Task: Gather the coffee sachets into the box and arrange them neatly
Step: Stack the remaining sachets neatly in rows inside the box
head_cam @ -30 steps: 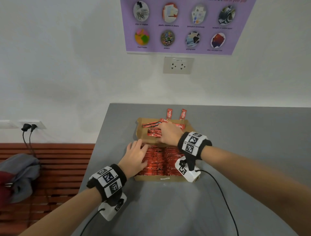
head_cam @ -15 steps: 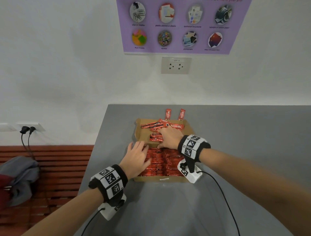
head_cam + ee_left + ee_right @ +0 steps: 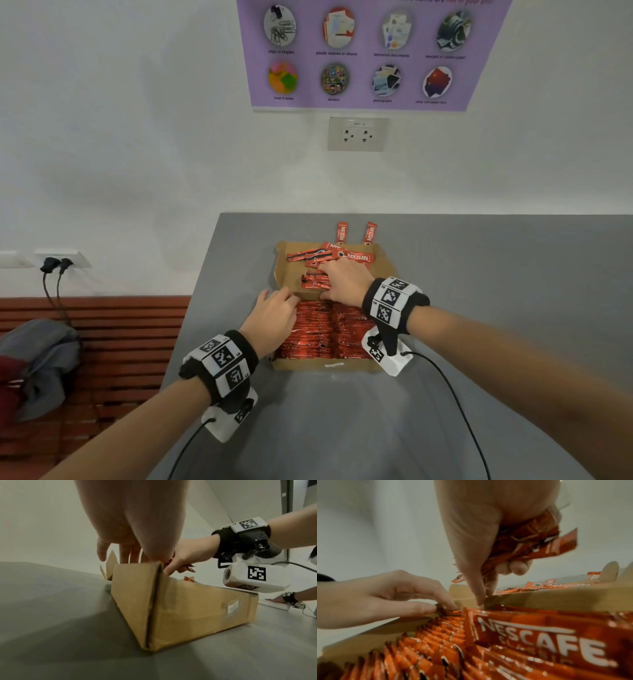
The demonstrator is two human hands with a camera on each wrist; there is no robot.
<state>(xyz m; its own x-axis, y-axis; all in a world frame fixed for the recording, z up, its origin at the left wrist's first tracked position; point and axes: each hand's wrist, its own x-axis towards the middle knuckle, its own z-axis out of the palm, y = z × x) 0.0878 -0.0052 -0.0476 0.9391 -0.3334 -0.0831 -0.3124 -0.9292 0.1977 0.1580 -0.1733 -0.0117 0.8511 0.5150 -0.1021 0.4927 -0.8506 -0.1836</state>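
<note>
A shallow cardboard box (image 3: 325, 364) (image 3: 171, 608) lies on the grey table (image 3: 479, 274), filled with upright rows of red coffee sachets (image 3: 322, 329) (image 3: 440, 631). Its back flap (image 3: 291, 274) carries several loose sachets (image 3: 329, 255), and two more sachets (image 3: 341, 233) lie on the table behind it. My right hand (image 3: 329, 284) (image 3: 496, 574) hovers at the flap's near edge and grips a bundle of sachets (image 3: 530, 543) in curled fingers. My left hand (image 3: 281, 301) (image 3: 443, 607) reaches over the box's left side, its fingertips touching the far end of the left row.
A wooden slatted bench (image 3: 102, 342) with a grey garment (image 3: 34, 359) stands left of the table, below a wall socket with plugs (image 3: 56, 263). Wrist-camera cables (image 3: 455, 404) trail across the near table. Another person's hand (image 3: 278, 599) rests on the table at far right.
My right hand has drawn slightly back from the flap toward the packed rows, still holding sachets. The left hand has stayed at the box's left side.
</note>
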